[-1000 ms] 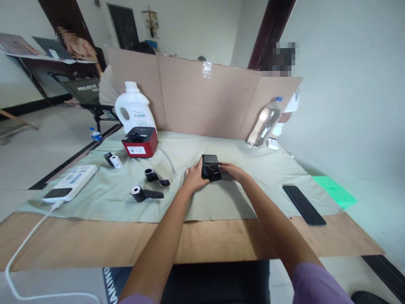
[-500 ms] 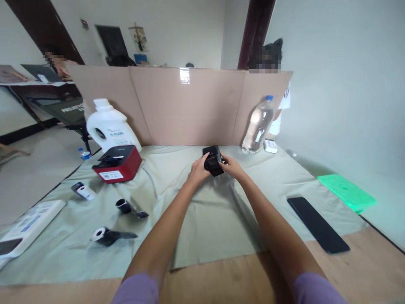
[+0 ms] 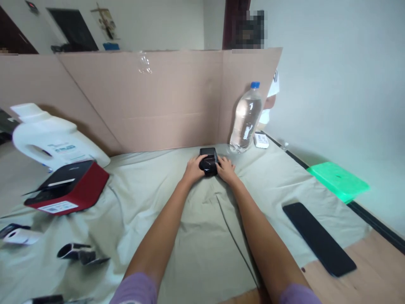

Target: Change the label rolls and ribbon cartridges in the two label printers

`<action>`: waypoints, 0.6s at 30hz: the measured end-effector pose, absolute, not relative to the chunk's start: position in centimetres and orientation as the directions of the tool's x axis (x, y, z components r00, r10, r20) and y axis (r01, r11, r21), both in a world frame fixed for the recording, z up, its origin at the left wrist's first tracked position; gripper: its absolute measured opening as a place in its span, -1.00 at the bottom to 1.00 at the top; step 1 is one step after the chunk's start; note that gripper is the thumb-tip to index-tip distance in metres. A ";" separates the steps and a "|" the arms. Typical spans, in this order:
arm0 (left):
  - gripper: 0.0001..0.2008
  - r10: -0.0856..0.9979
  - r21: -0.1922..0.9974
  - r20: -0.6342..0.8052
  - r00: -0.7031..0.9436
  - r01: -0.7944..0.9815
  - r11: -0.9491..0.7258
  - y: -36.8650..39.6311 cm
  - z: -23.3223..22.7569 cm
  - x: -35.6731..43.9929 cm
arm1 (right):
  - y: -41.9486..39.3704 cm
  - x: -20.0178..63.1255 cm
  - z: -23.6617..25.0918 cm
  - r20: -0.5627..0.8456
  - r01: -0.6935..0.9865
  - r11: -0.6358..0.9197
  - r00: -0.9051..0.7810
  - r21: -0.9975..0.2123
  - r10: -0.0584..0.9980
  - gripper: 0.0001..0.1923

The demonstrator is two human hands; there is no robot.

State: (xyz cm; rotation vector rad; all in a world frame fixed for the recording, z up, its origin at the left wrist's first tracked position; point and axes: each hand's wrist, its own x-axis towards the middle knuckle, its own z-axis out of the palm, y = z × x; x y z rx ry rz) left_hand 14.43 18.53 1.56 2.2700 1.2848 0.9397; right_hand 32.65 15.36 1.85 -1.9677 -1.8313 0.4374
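A small black box-shaped device (image 3: 209,164) with a glossy rounded front rests on the cloth near the cardboard. My left hand (image 3: 193,169) is closed on its left side, thumb toward the top. On the opposite side my right hand (image 3: 225,169) grips it, fingers bent against its edge. The exact kind of device cannot be made out. A thin dark line, like a cable (image 3: 234,238), runs along the cloth beneath my right forearm.
Cardboard (image 3: 177,101) stands behind, with a water bottle (image 3: 246,120) at right. Leftward are a white jug (image 3: 63,139), red-and-black machine (image 3: 72,190) and black roll (image 3: 80,253). A black slab (image 3: 319,238) lies right, beside a green plastic piece (image 3: 340,179).
The black device was tilted in my hands and now sits level on the cloth, both hands still on it. The view has shifted closer and to the right.
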 end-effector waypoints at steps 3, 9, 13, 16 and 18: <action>-0.32 0.885 0.566 0.321 0.337 0.681 -0.465 17.6 1.7 14.5 | 15.4 32.7 2.1 0.025 0.875 -0.082 0.107 -0.478 0.994 -0.44; -0.31 0.971 0.710 0.220 0.094 0.667 -0.226 14.6 3.8 14.0 | 14.9 32.7 5.1 -0.010 0.793 -0.240 0.283 -0.560 0.959 -0.47; -0.37 0.955 0.957 0.142 -0.261 0.281 -0.065 13.9 7.7 8.4 | 13.2 27.6 8.1 0.226 0.804 -0.119 0.301 -0.582 0.926 -0.49; -0.46 0.875 0.961 0.259 -0.409 0.199 -0.191 13.7 10.9 -1.4 | 11.7 18.6 9.1 0.314 0.750 0.220 -0.016 -0.624 0.949 -0.55; -0.51 0.744 0.920 0.376 -0.553 0.320 -0.227 13.0 12.1 -9.7 | 11.0 11.3 9.0 0.280 0.617 0.364 -0.232 -0.698 0.931 -0.54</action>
